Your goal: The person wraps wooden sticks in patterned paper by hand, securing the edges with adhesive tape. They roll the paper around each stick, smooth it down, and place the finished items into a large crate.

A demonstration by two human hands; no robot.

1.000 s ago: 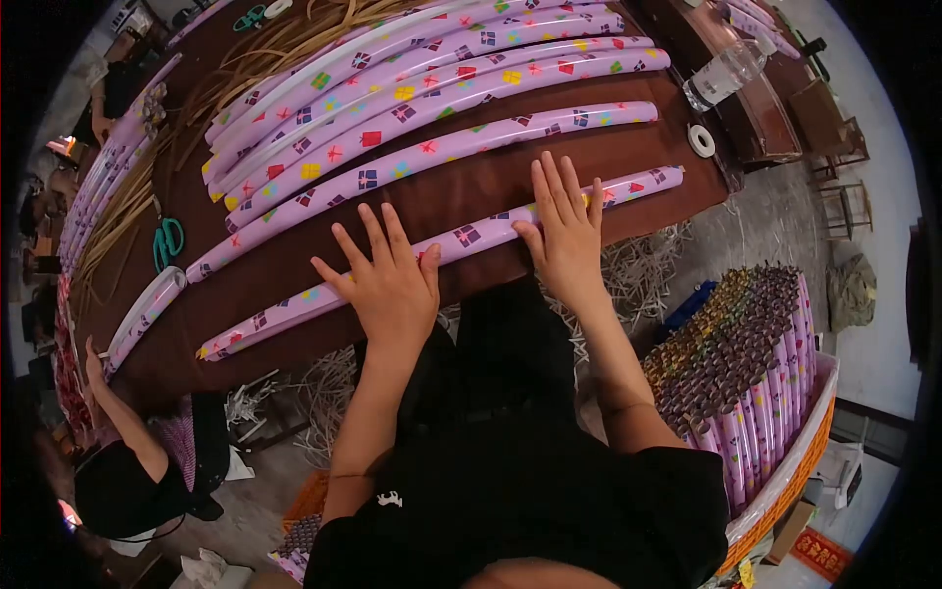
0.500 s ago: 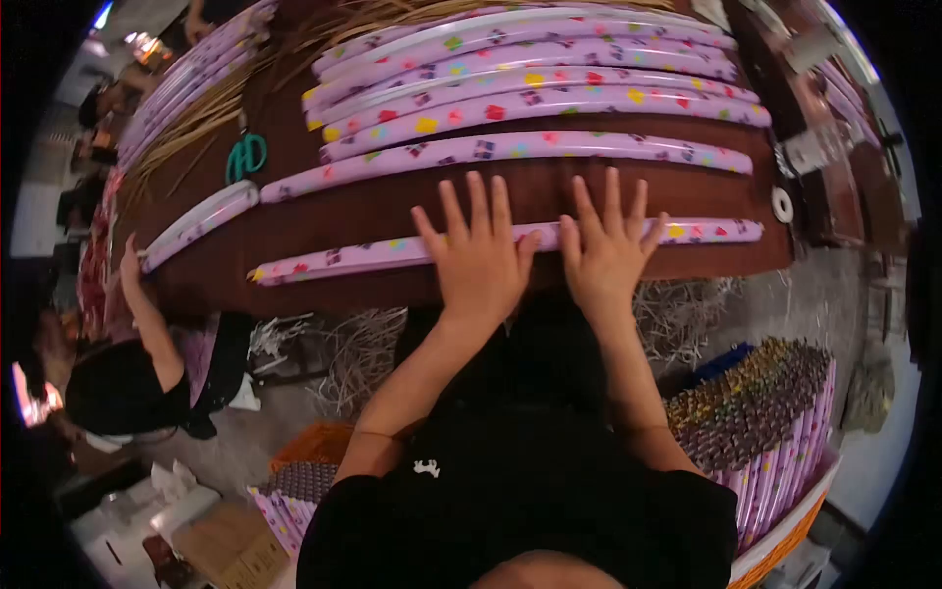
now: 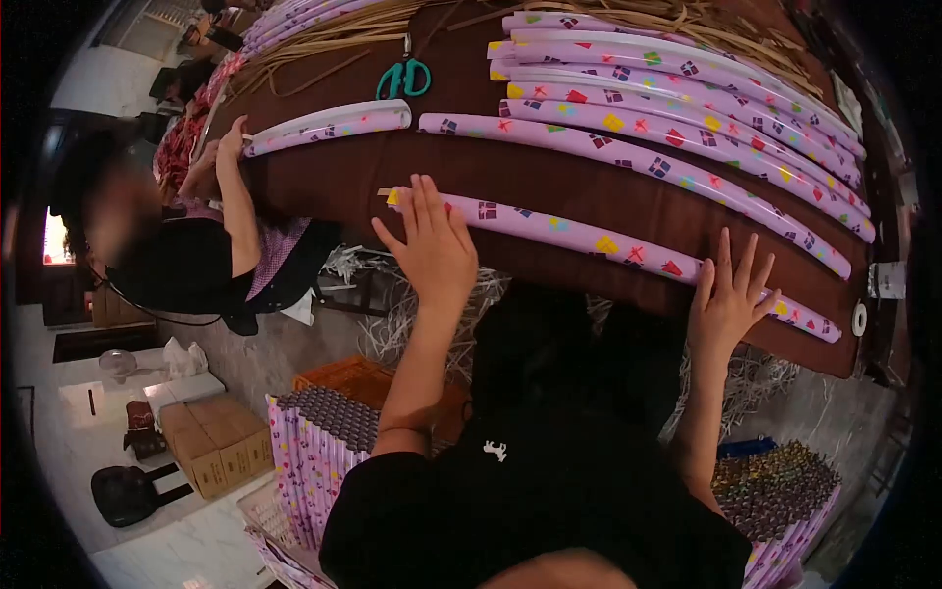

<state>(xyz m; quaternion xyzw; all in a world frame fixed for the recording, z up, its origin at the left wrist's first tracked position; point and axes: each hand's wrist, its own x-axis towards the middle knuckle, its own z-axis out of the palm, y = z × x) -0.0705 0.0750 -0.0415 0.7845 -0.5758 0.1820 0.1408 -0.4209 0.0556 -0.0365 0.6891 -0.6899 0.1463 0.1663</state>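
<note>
A slim roll of lilac wrapping paper [image 3: 574, 234] with a gift-box print lies along the near edge of the brown table [image 3: 334, 196]. My left hand [image 3: 437, 257] rests flat, fingers spread, on its left end, where a small yellow tip sticks out. Near the roll's right end, my right hand [image 3: 728, 302] lies over it, also with fingers stretched apart. Neither hand is wrapped round the paper. Just beyond lies a second lilac roll [image 3: 638, 172], thicker and apart from the first.
Several more rolls [image 3: 687, 118] lie at the back. Teal-handled scissors [image 3: 404, 79], brown strips [image 3: 324, 49] and a tape roll [image 3: 859, 319] are on the table. At the left, a co-worker [image 3: 186, 245] touches a loose roll [image 3: 329, 128]. Crates of finished rolls [image 3: 304, 461] stand beside me.
My hands have moved apart along the roll, the left towards its left end and the right towards its right end. My view has turned to the left.
</note>
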